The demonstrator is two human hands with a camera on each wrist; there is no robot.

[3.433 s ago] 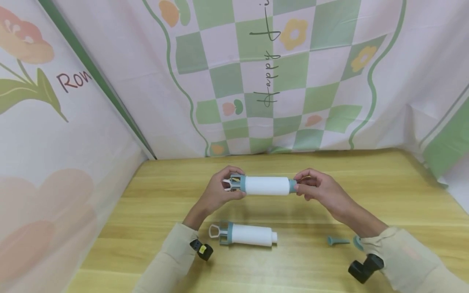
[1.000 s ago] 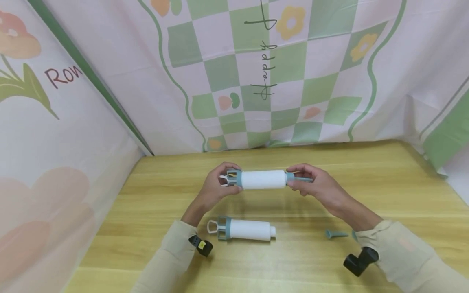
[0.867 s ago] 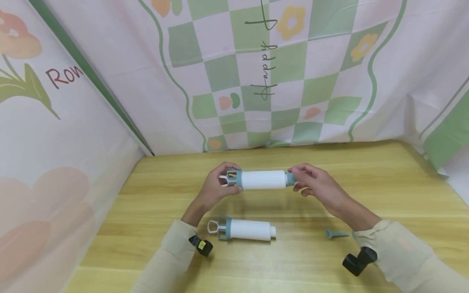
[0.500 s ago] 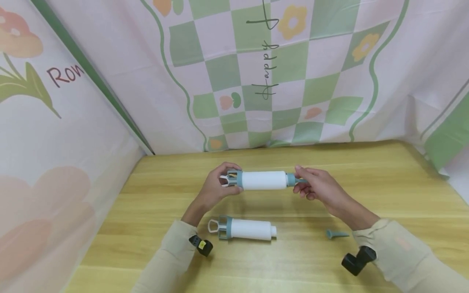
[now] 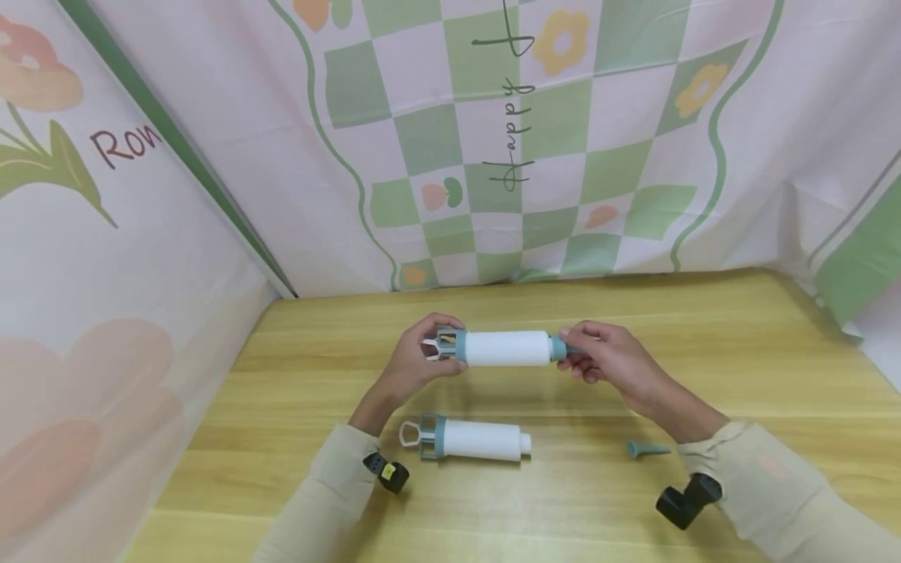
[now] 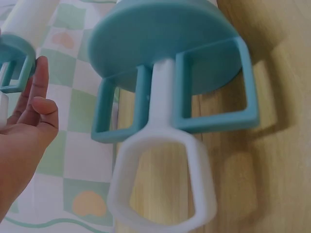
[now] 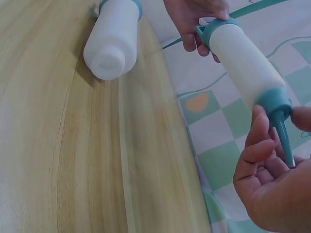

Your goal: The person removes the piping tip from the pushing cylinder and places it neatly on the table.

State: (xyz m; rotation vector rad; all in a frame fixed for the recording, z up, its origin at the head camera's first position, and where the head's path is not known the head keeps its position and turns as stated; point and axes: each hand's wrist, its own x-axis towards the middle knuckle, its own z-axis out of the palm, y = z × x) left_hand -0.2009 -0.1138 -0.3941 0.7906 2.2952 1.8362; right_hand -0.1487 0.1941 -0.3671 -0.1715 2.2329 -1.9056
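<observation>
Over the wood-grain tabletop (image 5: 296, 375), a white plastic cylinder (image 5: 508, 349) was held by left grip (image 5: 410, 363), its three-o'clock tapered teal nozzle (image 7: 282, 130) by right grip (image 5: 614, 361); mis-seating was risked by tilting.

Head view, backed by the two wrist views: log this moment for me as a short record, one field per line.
Left hand: grips the handle end of the held tube
Right hand: fingers on the teal nozzle at the other end
Held tube: white, raised off the table
Fitted nozzle: at the tube's end, tapered tip pointing away from it; tightness cannot be told
Second tube: lies on the table, no nozzle on its end
Loose nozzle: lies near the right sleeve
</observation>
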